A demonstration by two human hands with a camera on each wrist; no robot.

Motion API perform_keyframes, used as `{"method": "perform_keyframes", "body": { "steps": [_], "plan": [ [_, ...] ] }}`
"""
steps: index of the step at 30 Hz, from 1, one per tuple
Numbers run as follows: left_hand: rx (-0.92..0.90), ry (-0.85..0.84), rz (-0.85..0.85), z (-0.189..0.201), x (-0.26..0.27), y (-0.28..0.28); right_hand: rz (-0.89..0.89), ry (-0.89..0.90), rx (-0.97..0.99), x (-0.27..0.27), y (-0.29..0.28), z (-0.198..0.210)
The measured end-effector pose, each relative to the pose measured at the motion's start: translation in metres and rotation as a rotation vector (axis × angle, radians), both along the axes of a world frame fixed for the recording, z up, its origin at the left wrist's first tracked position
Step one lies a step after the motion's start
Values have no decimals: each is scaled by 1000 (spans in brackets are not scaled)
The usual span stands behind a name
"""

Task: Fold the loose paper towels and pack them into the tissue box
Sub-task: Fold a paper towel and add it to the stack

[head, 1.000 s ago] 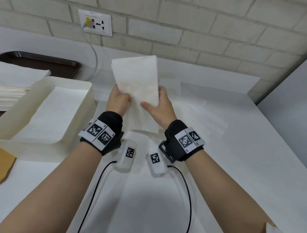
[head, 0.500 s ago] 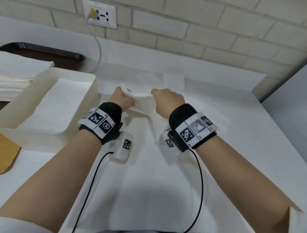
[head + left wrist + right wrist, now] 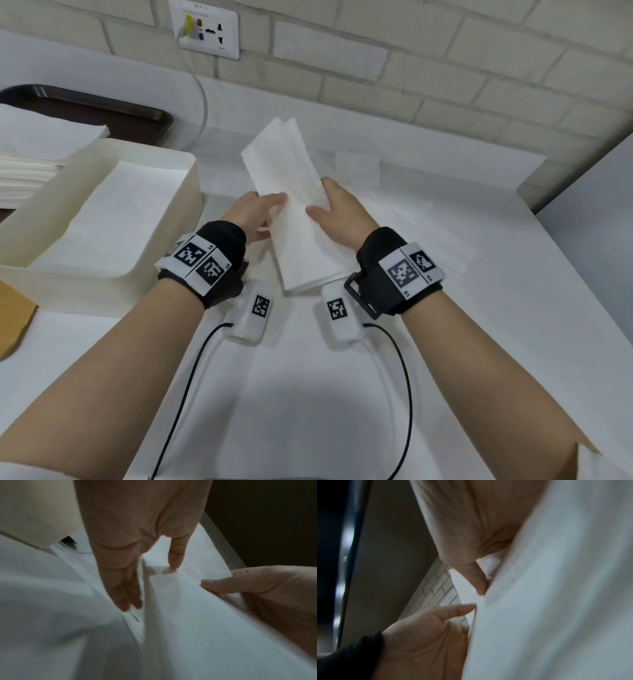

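At the far left a stack of white paper towels (image 3: 30, 154) lay on a dark tray (image 3: 102, 106) against the wall. Just in front of it sat the cream tissue box (image 3: 164, 219), open at the top, with a flat white towel (image 3: 113, 212) lying inside it. A corner of something brown (image 3: 13, 315) showed at the table's left edge.

Next came the left hand (image 3: 251, 214), its fingers nearly straight. Its thumb lay on top of the folded paper towel (image 3: 298, 205) at the left edge, and in the left wrist view the other fingers (image 3: 123, 588) reached down beside and under the sheet. It was a light hold rather than a tight one.

The folded towel itself was a long strip held up off the white table (image 3: 479, 342) between the two hands, tilted so its far end pointed toward the brick wall (image 3: 445, 68) and its near end hung low toward the wrists. Layered edges showed at the far end.

The right hand (image 3: 337, 214) gripped the strip's right edge, thumb on top and fingers curled beneath.

Behind and to the right, more loose sheets (image 3: 411, 219) lay flat on the table. On the wall above, a socket plate (image 3: 205, 29) had a white cable (image 3: 202, 99) running down from it.
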State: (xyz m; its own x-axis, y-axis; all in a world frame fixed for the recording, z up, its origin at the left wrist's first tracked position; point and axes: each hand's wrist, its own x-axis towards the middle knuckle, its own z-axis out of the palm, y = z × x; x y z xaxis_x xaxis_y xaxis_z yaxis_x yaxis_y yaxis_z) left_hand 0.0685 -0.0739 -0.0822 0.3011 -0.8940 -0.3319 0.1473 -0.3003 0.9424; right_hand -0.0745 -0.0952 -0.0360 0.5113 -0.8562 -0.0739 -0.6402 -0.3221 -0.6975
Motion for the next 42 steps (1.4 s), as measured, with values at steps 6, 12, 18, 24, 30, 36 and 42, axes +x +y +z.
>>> {"method": "perform_keyframes", "body": {
  "steps": [6, 12, 18, 24, 30, 36, 42],
  "plan": [
    [-377, -371, 152, 18, -14, 4, -141, -384, 97, 11, 9, -11],
    [-554, -423, 162, 21, -30, 8, -160, -684, 94, 31, 14, -21],
    [-328, -368, 115, 4, -29, 7, -192, -627, 148, 30, 9, -37],
    [-354, -366, 141, 2, -27, 7, -218, -715, -242, 22, 5, -17],
    [-335, -374, 177, 3, -26, 8, -117, -417, -573, 10, -5, 11],
    [-333, -304, 187, 5, -26, 12, -53, -400, -572, 12, -2, 7],
    [-253, -212, 211, 9, -23, 13, -164, -704, -138, 14, 4, -6]
  ]
}}
